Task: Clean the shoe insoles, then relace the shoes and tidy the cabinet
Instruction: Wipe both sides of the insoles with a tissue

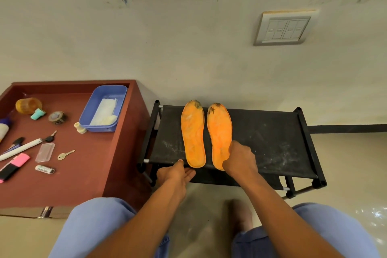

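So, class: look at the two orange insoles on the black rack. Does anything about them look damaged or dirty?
Yes. Both insoles, left and right, have dark, worn patches at their far tips and pale scuffed streaks along the surface. The black rack is smeared with whitish dust.

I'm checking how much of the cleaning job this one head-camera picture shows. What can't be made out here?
- Heel of the right insole: covered by the right hand.
- Lower shelf of the black rack: hidden under its top sheet and both arms.
- Shoes and laces: none in view.
- Bottle and marker on the red cabinet: cut off by the left edge.
- Battery label: too small to read.
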The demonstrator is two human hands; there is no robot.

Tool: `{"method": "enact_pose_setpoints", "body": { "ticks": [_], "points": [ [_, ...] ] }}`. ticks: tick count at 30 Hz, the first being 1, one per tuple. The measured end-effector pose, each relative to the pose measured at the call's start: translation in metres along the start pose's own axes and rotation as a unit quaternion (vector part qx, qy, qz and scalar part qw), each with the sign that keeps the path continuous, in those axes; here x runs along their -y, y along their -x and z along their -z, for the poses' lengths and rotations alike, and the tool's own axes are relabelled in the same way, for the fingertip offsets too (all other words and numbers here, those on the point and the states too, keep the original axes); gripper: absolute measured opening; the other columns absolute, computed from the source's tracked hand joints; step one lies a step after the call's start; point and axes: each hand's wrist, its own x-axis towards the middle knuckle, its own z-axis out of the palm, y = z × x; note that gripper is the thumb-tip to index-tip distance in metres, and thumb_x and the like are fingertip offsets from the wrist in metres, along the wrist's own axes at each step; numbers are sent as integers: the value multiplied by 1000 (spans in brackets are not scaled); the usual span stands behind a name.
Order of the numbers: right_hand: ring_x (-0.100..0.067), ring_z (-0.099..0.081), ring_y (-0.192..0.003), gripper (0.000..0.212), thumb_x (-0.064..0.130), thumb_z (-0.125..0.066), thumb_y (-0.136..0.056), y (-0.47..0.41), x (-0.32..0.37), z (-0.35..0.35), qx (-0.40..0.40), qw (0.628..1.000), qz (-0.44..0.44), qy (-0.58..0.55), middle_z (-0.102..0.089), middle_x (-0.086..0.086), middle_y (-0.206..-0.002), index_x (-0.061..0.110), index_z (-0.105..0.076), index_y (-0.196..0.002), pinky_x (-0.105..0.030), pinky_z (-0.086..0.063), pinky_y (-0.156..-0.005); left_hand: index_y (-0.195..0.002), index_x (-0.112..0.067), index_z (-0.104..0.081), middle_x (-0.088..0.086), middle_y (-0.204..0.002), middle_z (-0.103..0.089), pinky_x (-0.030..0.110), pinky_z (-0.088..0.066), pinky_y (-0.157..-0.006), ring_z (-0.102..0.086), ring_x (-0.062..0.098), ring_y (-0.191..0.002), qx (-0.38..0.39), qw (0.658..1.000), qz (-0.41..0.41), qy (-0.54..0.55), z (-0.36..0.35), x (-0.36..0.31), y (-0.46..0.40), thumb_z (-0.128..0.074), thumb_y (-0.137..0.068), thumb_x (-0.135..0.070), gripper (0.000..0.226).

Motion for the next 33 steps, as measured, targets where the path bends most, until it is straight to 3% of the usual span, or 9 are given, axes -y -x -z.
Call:
{"method": "enact_pose_setpoints", "body": {
  "ticks": [7,12,23,26,29,31,33],
  "points": [
    [-29,-65,-104,21,13,-65,-95,7,3,0,-15,1000,13,-10,-65,-12,-115,13,-59,-115,-39,-58,-88,-129,5,-46,38,-111,-65,48,-58,-81,-69,42,-84,-4,1000,7,-2,9,8,6,-56,-103,1,28],
    [-28,-66,-107,21,14,-60,-99,10,4,-1,4,1000,19,11,-65,-13,-119,11,-61,-120,-36,-54,-88,-140,7,-40,39,-110,-65,47,-57,-79,-69,39,-76,-13,1000,5,-4,16,11,6,-54,-104,1,40],
    [-26,-69,-99,16,13,-58,-99,15,4,-6,33,999,26,25,-69,-11,-111,10,-67,-112,-31,-52,-77,-134,10,-48,37,-111,-65,46,-56,-77,-68,42,-89,4,1000,10,-19,21,4,4,-56,-104,-1,32],
    [-26,-68,-99,16,14,-58,-98,14,4,-6,33,999,28,30,-69,-11,-110,10,-66,-111,-31,-52,-76,-130,8,-51,32,-106,-69,47,-59,-69,-71,42,-90,27,997,59,-39,22,2,9,-59,-104,-13,34],
    [-27,-68,-99,18,14,-60,-95,14,6,-4,26,998,34,46,-69,-11,-110,12,-67,-111,-32,-54,-77,-119,11,-62,28,-99,-73,44,-63,-63,-74,39,-87,111,978,142,-105,25,-3,30,-62,-103,-27,42],
    [-28,-68,-102,24,13,-63,-93,13,8,2,12,998,36,55,-68,-12,-113,12,-65,-117,-34,-56,-81,-113,11,-65,27,-96,-75,40,-64,-60,-75,38,-85,142,969,112,-169,21,-13,43,-62,-103,-23,35],
    [-29,-67,-106,30,12,-66,-92,12,11,8,-2,998,45,54,-66,-13,-118,11,-61,-122,-35,-56,-84,-106,8,-67,26,-93,-75,37,-64,-61,-76,36,-82,140,963,30,-227,16,-28,47,-63,-101,-18,27]
  ]
}}
